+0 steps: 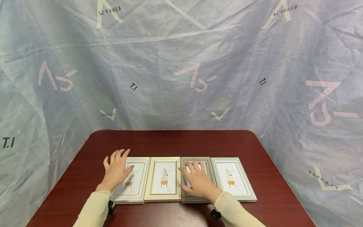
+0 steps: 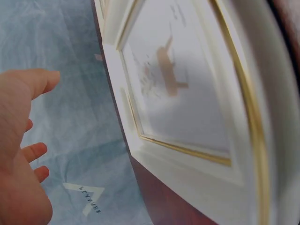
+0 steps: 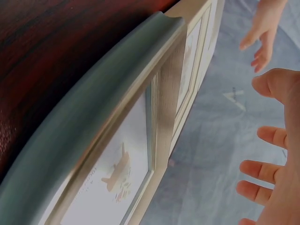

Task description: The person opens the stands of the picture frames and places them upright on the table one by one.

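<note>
- Backdrop [image 1: 181, 63]: creased pale blue-grey sheet with printed logos, hanging behind and to both sides of the desk; it closes off the far edge and both side edges.
- Desk [image 1: 170, 142]: dark red-brown top with rounded far corners. The far half is bare wood, and a strip along the near edge is also bare.
- Row of four picture frames, lying flat, touching side by side, parallel to the near edge, each holding a potted-plant print. Judged from how they lie, the lining-up looks nearly complete; near edges are almost level, the outer two slightly splayed.
- Rightmost frame [image 1: 233, 178]: grey-green, untouched, with open desk between it and the right edge.
- Grey frame [image 1: 195, 164]: second from right, under the right hand.
- Cream frame [image 1: 164, 178]: second from left, no hand on it.
- White frame [image 1: 133, 181]: leftmost, with bare wood towards the left edge.
- Right hand [image 1: 198, 181]: lies palm down on the grey frame, fingers [image 1: 194, 167] straight and spread, grasping nothing.
- Left hand [image 1: 116, 171]: over the left border of the white frame, fingers released and spread; wrist view suggests it hovers, contact not certain.
- Room for moving: best towards the far edge; little at the near edge.
</note>
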